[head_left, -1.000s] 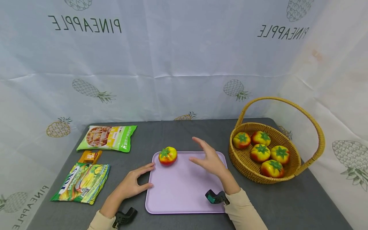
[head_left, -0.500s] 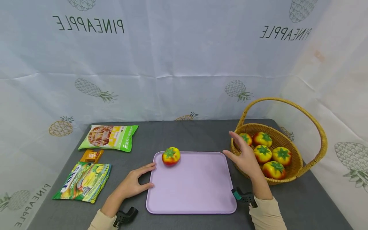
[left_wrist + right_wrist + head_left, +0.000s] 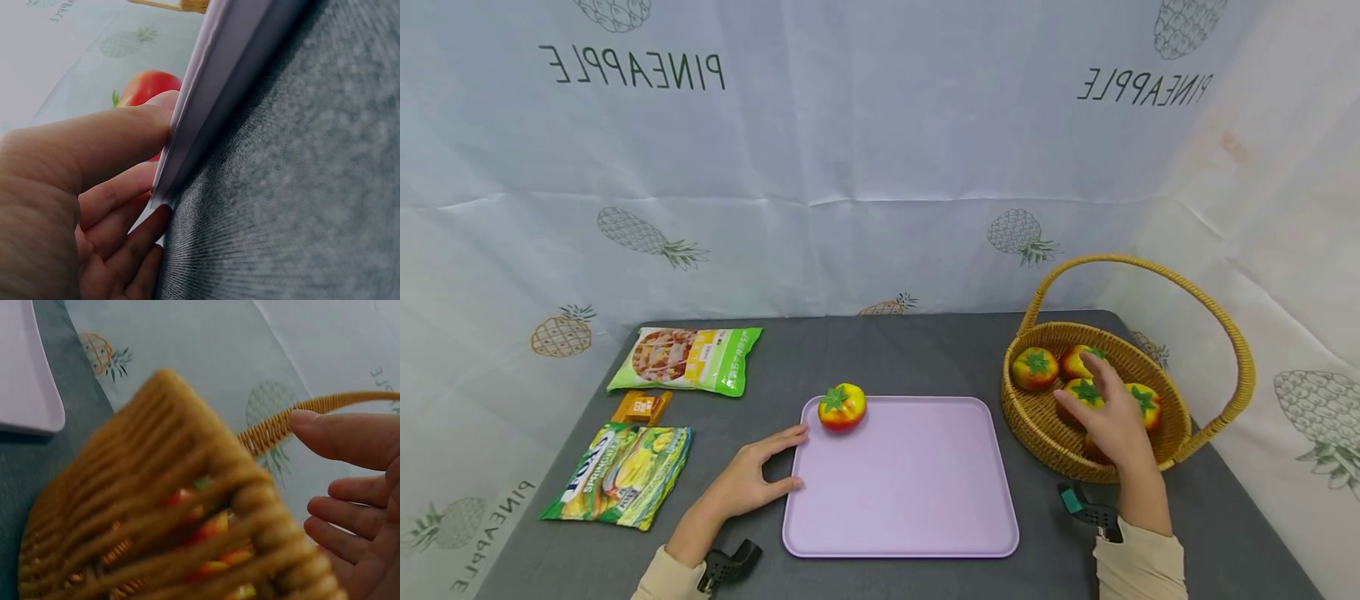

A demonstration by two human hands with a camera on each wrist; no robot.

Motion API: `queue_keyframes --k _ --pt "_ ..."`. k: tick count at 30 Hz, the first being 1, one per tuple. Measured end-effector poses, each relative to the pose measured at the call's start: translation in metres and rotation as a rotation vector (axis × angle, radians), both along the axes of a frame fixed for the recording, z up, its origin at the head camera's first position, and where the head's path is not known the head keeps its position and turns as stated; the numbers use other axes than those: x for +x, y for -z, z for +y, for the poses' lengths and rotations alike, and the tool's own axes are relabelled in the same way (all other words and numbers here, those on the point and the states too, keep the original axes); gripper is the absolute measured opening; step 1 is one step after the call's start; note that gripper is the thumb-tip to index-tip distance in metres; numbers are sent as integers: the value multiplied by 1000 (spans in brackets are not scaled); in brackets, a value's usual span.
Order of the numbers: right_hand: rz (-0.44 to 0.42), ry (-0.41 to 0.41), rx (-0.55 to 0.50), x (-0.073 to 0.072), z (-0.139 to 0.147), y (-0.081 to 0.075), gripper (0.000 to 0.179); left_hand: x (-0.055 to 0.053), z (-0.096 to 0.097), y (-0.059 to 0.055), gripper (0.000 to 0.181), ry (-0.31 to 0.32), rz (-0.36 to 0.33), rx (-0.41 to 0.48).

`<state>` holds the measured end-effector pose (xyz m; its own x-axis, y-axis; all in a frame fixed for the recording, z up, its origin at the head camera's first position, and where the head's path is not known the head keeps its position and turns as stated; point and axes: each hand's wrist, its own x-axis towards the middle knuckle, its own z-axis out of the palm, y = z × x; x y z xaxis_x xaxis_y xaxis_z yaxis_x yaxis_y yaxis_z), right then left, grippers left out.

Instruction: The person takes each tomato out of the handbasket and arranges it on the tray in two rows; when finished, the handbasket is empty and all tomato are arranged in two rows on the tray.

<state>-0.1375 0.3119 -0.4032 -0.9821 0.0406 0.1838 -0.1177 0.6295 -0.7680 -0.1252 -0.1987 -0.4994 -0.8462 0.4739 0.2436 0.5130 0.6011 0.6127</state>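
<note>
I have the nearest red-and-yellow, tomato-shaped fruits (image 3: 1035, 368) in a round, tan wicker basket (image 3: 1026, 435) just to the right of the flat, lilac rectangular tray (image 3: 901, 483); several show there, some partly covered by my operator's right hand (image 3: 1118, 421). That hand is over the basket, thumb and fingers spread apart with nothing between them; I cannot tell whether it touches a fruit. The basket's arched handle (image 3: 1244, 371) rises above it, farther right of the tray.

One more matching fruit (image 3: 842, 407) sits on the tray, in its far left corner. At the tray's left edge I see the left hand (image 3: 748, 477), its thumb and fingers apart, touching the rim but not clamped on it.

Left of the tray, past that hand, lies a green-and-yellow plastic bag (image 3: 619, 475), then a small orange packet (image 3: 642, 407), and farthest back a white-and-green food bag (image 3: 688, 358), all on the dark grey tabletop (image 3: 865, 358).
</note>
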Motion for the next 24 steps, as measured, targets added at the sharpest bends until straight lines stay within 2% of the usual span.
queue_keyframes --k 7,14,20,24 --pt "-132 47 85 1 17 3 85 0 1 -1 58 1 -12 14" --pt "-232 71 204 -2 20 7 91 2 0 -1 59 -5 -23 20" --pt "-235 77 287 -5 20 12 91 1 1 1 57 4 30 16" --pt "-246 77 320 -6 20 13 91 0 1 1 57 4 7 16"
